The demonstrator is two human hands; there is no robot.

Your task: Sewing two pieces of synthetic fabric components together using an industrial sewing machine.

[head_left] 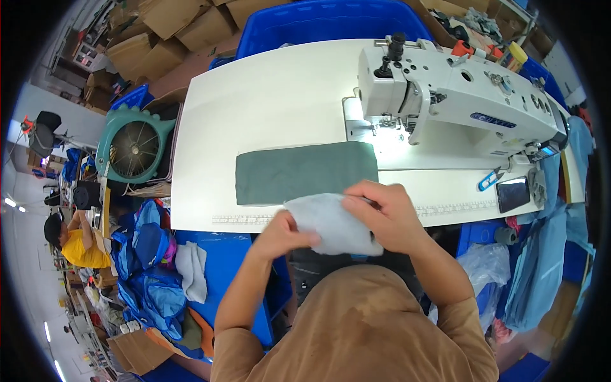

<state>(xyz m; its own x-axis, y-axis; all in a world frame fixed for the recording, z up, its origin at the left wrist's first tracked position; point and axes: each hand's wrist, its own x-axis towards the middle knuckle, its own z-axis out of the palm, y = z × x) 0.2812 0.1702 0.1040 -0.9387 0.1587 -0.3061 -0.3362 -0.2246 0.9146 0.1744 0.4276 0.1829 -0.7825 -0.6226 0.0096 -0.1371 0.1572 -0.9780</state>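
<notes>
A pale grey piece of fabric (328, 226) is held up at the front edge of the white table (261, 102). My left hand (286, 232) grips its left side, and my right hand (379, 210) pinches its upper right part. Just beyond them a dark green rectangular fabric piece (299, 170) lies flat on the table. A ruler strip (242, 219) runs along the front edge. To the right rear stands a white sewing machine (458, 95), its needle area lit.
Blue thread snips (489, 180) and a phone (512, 194) lie at right. A green fan (132, 146), piled blue fabric (153, 267) and a co-worker in yellow (83, 248) are at left. A blue bin (331, 16) and cardboard boxes (165, 19) are behind.
</notes>
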